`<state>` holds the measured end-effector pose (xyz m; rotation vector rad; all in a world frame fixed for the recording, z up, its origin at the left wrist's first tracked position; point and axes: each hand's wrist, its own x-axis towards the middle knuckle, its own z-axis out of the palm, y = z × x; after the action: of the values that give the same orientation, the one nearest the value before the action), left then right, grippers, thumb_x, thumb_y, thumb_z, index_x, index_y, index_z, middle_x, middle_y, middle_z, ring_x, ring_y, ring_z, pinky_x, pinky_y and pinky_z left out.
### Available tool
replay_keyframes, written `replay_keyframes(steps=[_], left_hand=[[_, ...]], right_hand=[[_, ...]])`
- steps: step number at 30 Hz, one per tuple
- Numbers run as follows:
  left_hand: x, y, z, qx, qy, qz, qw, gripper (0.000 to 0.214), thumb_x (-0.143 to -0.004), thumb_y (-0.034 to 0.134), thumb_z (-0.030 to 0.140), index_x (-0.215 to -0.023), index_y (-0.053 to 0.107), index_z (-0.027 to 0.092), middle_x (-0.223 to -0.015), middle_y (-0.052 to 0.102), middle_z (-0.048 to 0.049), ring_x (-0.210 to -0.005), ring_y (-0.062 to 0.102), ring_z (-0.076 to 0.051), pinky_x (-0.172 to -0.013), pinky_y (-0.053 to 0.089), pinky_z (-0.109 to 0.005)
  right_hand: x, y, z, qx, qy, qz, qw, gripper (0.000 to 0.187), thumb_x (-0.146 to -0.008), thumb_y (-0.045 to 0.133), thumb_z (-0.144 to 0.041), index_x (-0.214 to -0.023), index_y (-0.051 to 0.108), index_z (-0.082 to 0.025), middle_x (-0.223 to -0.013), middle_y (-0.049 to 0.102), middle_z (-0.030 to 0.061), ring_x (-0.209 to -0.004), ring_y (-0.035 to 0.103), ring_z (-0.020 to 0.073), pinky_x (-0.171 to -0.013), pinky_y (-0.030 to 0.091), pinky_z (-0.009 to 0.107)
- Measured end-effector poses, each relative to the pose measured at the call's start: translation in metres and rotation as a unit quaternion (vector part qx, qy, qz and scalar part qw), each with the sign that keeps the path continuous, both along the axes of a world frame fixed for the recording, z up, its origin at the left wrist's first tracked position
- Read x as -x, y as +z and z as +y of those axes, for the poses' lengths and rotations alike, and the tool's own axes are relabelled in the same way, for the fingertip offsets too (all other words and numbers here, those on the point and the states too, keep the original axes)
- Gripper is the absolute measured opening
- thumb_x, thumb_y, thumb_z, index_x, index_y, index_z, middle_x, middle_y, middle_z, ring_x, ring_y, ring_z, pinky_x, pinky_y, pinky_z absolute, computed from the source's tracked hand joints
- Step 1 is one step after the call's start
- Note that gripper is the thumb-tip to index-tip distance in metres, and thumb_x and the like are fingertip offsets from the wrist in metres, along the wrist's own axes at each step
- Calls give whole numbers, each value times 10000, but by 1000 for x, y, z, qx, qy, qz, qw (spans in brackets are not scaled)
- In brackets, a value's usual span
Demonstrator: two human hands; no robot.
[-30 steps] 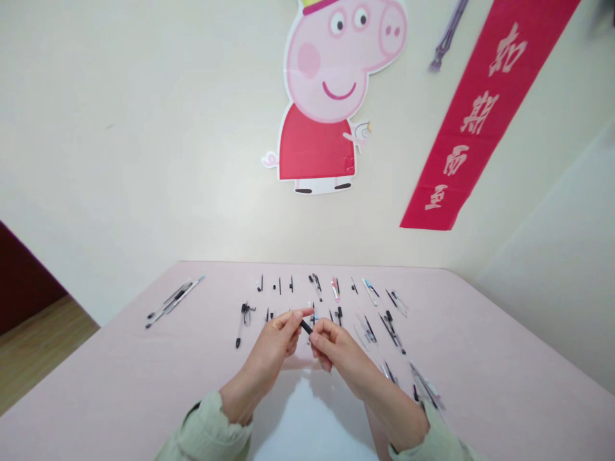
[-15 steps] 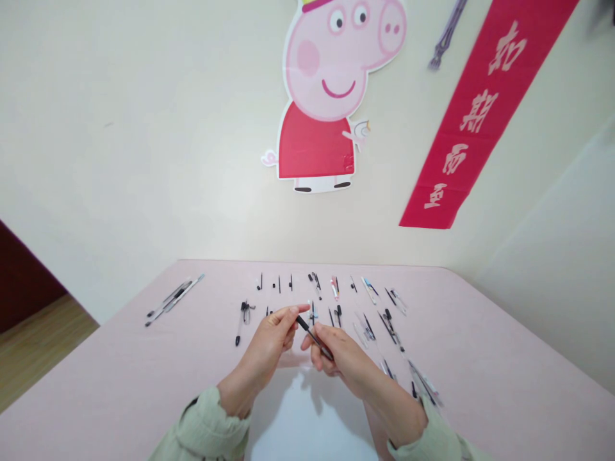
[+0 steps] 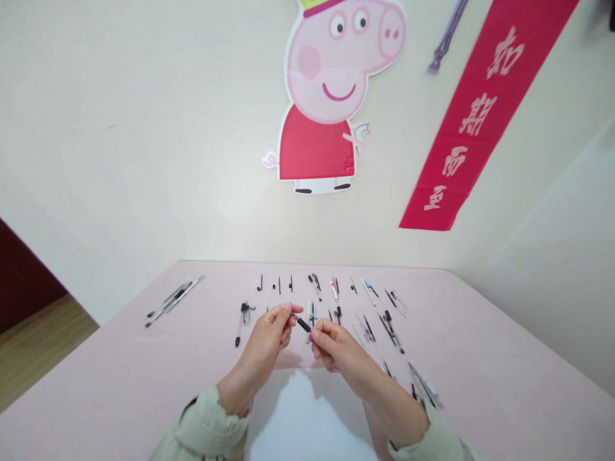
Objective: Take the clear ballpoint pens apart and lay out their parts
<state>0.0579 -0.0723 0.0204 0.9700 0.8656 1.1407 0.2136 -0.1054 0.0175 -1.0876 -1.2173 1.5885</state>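
Observation:
My left hand (image 3: 271, 334) and my right hand (image 3: 336, 349) meet above the middle of the pink table (image 3: 120, 384). Both pinch the same small black pen part (image 3: 302, 324), which slants between the fingertips. The left fingers grip its upper left end, the right fingers its lower right end. Whether it is a whole pen or only a piece I cannot make out. Rows of taken-apart pens and pen parts (image 3: 336, 291) lie on the table just beyond the hands.
A small bundle of whole pens (image 3: 173, 299) lies at the table's far left. More pen pieces (image 3: 423, 387) lie by my right forearm. A cartoon pig cutout (image 3: 331, 96) and a red banner (image 3: 475, 121) hang on the wall behind.
The pen part shows shorter between the fingertips than half a second ago. My right hand has come up closer to the left. Both hands stay at the same spot.

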Motion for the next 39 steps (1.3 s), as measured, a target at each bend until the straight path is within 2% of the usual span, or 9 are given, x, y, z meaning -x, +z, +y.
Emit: replay_keyframes(steps=[4, 11, 15, 18, 23, 27, 32, 36, 39], left_hand=[[2, -5, 4, -11, 13, -7, 1000, 432, -749, 615, 548, -850, 623, 128, -658, 492, 45, -410, 223, -7, -391, 111, -188], [-1, -2, -1, 0, -12, 20, 1000, 430, -736, 650, 504, -932, 659, 122, -682, 498, 37, -421, 236, -10, -403, 122, -206], [-2, -2, -1, -4, -1, 23, 1000, 446, -724, 665, 493, -960, 664, 115, -679, 492, 37, -421, 251, -9, -400, 127, -201], [1, -4, 5, -21, 53, 2, 998, 431, -719, 674, 490, -931, 659, 115, -672, 510, 36, -412, 253, -3, -388, 131, -191], [15, -1, 18, -56, 205, -50, 976, 399, -674, 720, 471, -873, 642, 134, -655, 530, 46, -403, 274, 2, -372, 174, -169], [24, 1, 25, -67, 246, -69, 965, 359, -684, 717, 452, -833, 632, 136, -684, 561, 34, -410, 290, 2, -366, 191, -156], [14, -2, 17, -40, 183, -65, 980, 375, -685, 715, 452, -852, 634, 126, -671, 565, 31, -397, 286, 4, -355, 166, -159], [-2, -2, 2, -18, 99, -44, 994, 380, -709, 695, 457, -872, 634, 119, -646, 550, 34, -393, 277, 4, -362, 147, -163], [-9, -1, -6, -4, 68, -34, 997, 388, -717, 684, 465, -879, 631, 116, -644, 536, 36, -397, 279, 3, -366, 145, -166]], right_hand=[[-3, -3, 3, -14, -15, -16, 1000, 324, -755, 624, -476, -744, 461, -196, -590, 547, -54, -377, 245, 34, -378, 131, 198], [-2, 0, 2, -5, -30, -7, 1000, 306, -757, 620, -455, -745, 452, -199, -575, 534, -65, -376, 234, 31, -381, 124, 195], [0, -1, 1, -2, -26, -15, 1000, 277, -769, 600, -434, -753, 448, -202, -563, 528, -69, -369, 241, 34, -375, 128, 198], [-2, -2, 2, -3, -18, -37, 999, 263, -786, 580, -436, -763, 454, -207, -538, 511, -77, -363, 228, 38, -376, 127, 200], [-18, 5, 8, -26, 17, -118, 993, 227, -790, 578, -405, -767, 485, -199, -538, 509, -66, -384, 254, 48, -391, 149, 203], [-35, 13, 14, -45, -20, -167, 985, 213, -808, 541, -403, -779, 506, -195, -531, 469, -70, -399, 233, 58, -404, 147, 211], [-33, 13, 15, -148, -99, -211, 961, 231, -812, 545, -406, -737, 527, -188, -534, 325, -79, -483, 286, 87, -468, 200, 224], [-22, 8, 9, -199, -74, -274, 938, 190, -806, 563, -342, -707, 551, -181, -550, 310, -73, -524, 314, 96, -507, 219, 234], [-16, 6, 5, -197, -46, -269, 942, 222, -814, 543, -311, -637, 511, -182, -546, 339, -68, -528, 330, 97, -515, 230, 233]])
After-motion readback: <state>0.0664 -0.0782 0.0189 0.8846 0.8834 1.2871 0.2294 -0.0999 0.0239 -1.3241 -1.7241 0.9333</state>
